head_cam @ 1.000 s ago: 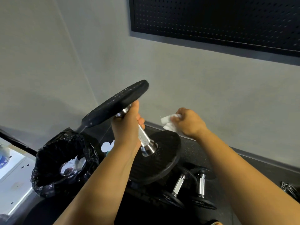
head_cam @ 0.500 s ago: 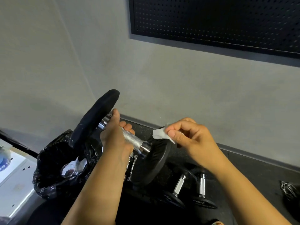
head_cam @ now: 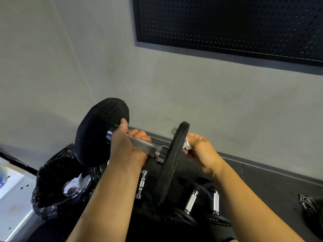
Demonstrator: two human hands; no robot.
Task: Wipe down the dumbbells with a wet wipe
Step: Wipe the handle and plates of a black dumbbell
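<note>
A dumbbell (head_cam: 97, 131) with black plates and a knurled chrome handle is held up in the air, roughly level. My left hand (head_cam: 128, 147) grips its handle near the left plate. My right hand (head_cam: 201, 149) presses a crumpled white wet wipe (head_cam: 187, 144) against the outer face of the right plate (head_cam: 172, 161), which I see edge-on. Most of the wipe is hidden behind the plate and my fingers.
Below on the dark floor lie two smaller dumbbells (head_cam: 191, 201) (head_cam: 215, 202) and a loose chrome bar (head_cam: 142, 184). A black-lined bin (head_cam: 52, 186) with used wipes stands at the lower left. A chain (head_cam: 308, 204) lies at the right. A grey wall is close behind.
The dumbbell has swung from steeply tilted to nearly level and turned toward me. My right hand moved from the plate's near side to its outer face with the wipe.
</note>
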